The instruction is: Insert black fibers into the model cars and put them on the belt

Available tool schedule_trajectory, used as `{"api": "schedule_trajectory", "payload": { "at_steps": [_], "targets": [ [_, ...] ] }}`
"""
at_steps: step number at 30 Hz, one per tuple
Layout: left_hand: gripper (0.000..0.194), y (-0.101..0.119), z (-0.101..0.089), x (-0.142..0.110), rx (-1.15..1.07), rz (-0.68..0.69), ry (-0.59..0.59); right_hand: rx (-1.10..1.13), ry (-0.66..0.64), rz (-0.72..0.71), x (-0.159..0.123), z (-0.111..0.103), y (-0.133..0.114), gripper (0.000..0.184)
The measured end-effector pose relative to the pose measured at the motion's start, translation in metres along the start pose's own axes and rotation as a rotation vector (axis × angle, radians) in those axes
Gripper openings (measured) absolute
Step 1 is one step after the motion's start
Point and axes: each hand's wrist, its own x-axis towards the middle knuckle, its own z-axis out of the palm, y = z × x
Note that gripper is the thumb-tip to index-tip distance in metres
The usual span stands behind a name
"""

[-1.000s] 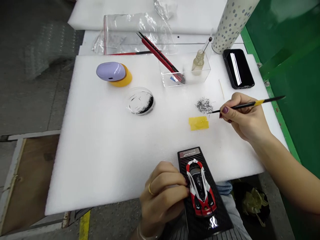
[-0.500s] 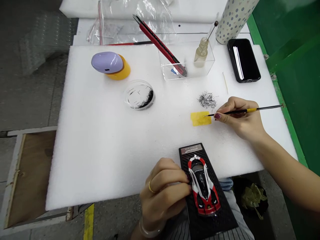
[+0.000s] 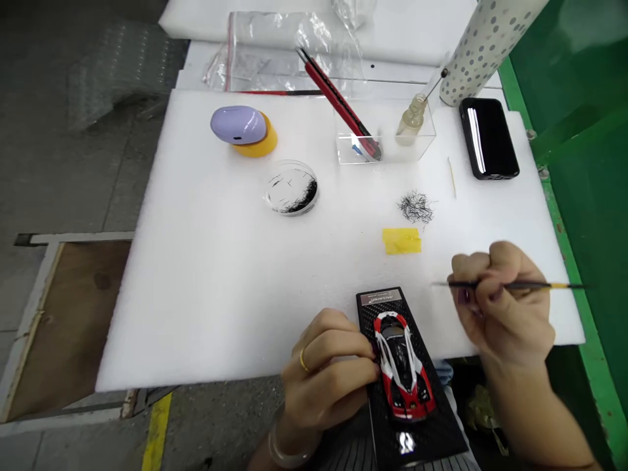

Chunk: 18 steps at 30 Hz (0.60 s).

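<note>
My left hand (image 3: 328,373) is closed on the left edge of a black display base (image 3: 436,428), which overhangs the near edge of the white foam sheet. A red, white and black model car (image 3: 405,373) sits on that base. To the right, my right hand (image 3: 507,304) pinches a fine black paintbrush (image 3: 530,285) with a yellow band, its thin tip pointing left over the foam. Beyond the base lies a piece of yellow tape (image 3: 401,241). A loose pile of short black strands (image 3: 416,207) is just behind the tape.
A clear round dish (image 3: 289,186) holds more black strands. Behind stand a purple-and-orange object (image 3: 240,125) and a clear box (image 3: 387,154) with a red utility knife (image 3: 338,98) and a small glass bottle (image 3: 411,121). A black glossy device (image 3: 489,139) lies at right, near a dotted cylinder (image 3: 483,49).
My right hand has drawn the brush back from the yellow tape, toward me and to the right, and turned. My left hand still holds the base. The view has shifted slightly.
</note>
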Motion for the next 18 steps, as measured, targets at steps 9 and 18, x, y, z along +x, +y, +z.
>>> {"api": "schedule_trajectory", "payload": {
  "at_steps": [9, 18],
  "targets": [
    [0.011, -0.002, 0.001, 0.002, -0.043, 0.001, 0.011, 0.158, 0.023, 0.05, -0.042, 0.022, 0.025, 0.022],
    [0.016, -0.005, 0.002, 0.002, -0.027, 0.029, 0.032, 0.112, -0.017, 0.018, -0.046, 0.019, 0.026, 0.015]
  ]
}}
